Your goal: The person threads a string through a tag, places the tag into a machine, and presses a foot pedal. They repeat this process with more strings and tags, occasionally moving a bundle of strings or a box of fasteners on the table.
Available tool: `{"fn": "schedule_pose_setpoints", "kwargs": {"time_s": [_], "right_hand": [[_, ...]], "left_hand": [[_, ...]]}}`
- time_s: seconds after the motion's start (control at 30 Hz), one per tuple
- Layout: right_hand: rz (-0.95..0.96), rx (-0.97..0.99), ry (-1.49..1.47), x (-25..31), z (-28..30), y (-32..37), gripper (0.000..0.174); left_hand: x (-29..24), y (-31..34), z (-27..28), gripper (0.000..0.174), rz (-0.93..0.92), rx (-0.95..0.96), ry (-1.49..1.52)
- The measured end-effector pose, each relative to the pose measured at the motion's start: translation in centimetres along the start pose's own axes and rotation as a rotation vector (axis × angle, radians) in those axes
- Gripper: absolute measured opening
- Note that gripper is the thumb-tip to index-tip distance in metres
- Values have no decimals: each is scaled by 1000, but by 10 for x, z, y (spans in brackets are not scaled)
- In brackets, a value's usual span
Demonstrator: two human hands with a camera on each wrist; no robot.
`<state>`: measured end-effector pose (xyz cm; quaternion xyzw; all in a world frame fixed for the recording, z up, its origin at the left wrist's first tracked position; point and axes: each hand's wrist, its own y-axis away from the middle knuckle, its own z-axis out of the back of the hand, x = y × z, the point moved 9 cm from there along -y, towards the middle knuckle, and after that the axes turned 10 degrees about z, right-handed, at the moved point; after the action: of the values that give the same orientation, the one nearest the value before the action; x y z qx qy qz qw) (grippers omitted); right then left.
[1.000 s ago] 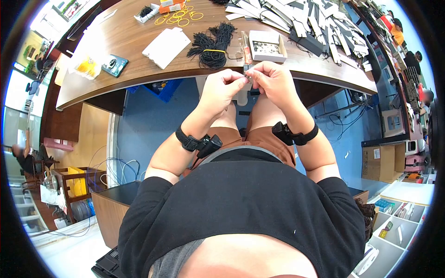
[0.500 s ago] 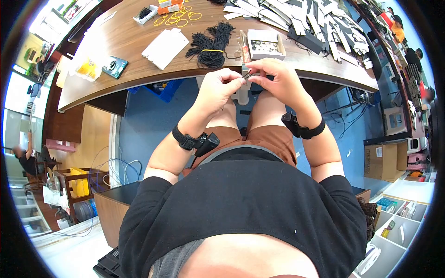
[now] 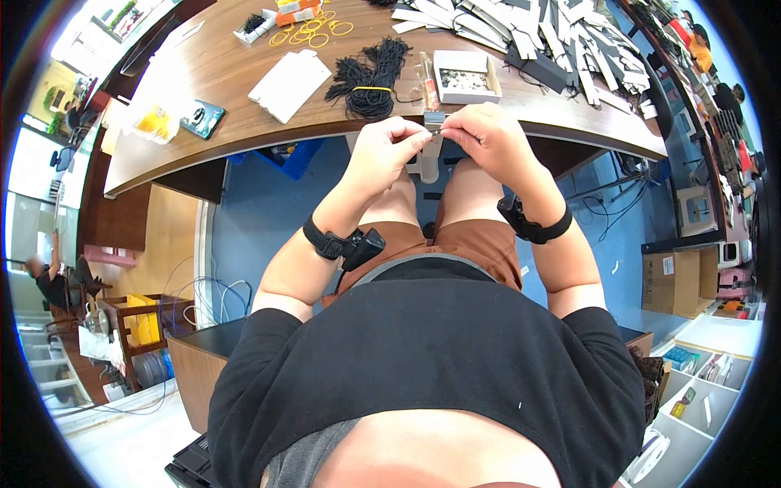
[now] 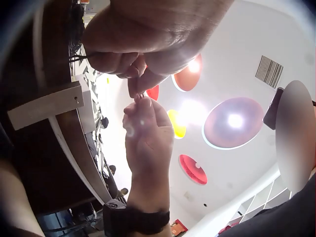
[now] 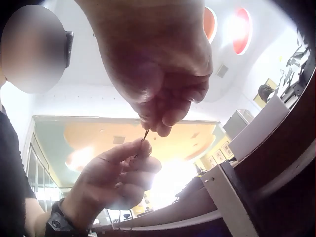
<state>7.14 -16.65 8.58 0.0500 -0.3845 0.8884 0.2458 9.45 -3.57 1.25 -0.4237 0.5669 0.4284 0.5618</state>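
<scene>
My left hand (image 3: 381,156) and right hand (image 3: 486,140) meet at the table's front edge, fingertips almost together. Between them runs a short bit of thin black cord (image 5: 146,134), which the left thumb and forefinger pinch from one side and the right fingertips from the other. Most of the cord is hidden by the fingers. Just beyond the fingertips a small grey block (image 3: 434,119) sits at the table edge. Behind it lie a bundle of black cords (image 3: 370,89) with a yellow band round it and an open white box (image 3: 466,91) of tiny parts.
An orange-handled tool (image 3: 430,91) lies beside the box. White card pieces (image 3: 290,85) and a phone (image 3: 203,119) are on the left of the wooden table (image 3: 236,126). Yellow rubber bands (image 3: 313,32) lie farther back. Black and white strips (image 3: 529,37) are heaped at back right.
My right hand has shifted slightly right and turned, coming over the cord and then back to a fingertip pinch. The left hand has stayed nearly still. The grey block shows more now.
</scene>
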Motion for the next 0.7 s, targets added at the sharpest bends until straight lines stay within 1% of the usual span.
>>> {"fn": "schedule_pose_setpoints", "kwargs": {"time_s": [0.07, 0.27, 0.37, 0.47, 0.57, 0.67, 0.7], "right_hand": [[35, 66, 36, 0, -7, 4, 19], [87, -10, 123, 13, 5, -2, 27], [130, 8, 129, 10, 2, 0, 27], [28, 31, 16, 3, 0, 2, 26], [-91, 68, -53, -3, -3, 3, 22], [33, -1, 34, 0, -2, 3, 19], [18, -5, 28, -1, -1, 3, 17]], "left_hand": [[-2, -1, 2, 14, -54, -8, -100], [-5, -1, 2, 13, -5, 10, -17], [-4, -2, 1, 13, 5, 28, -8], [-7, 0, 1, 13, -7, 7, -37], [-6, 0, 3, 13, -27, 0, -42], [-6, 0, 2, 14, -37, 9, -94], [-6, 0, 1, 14, -25, 16, -92]]}}
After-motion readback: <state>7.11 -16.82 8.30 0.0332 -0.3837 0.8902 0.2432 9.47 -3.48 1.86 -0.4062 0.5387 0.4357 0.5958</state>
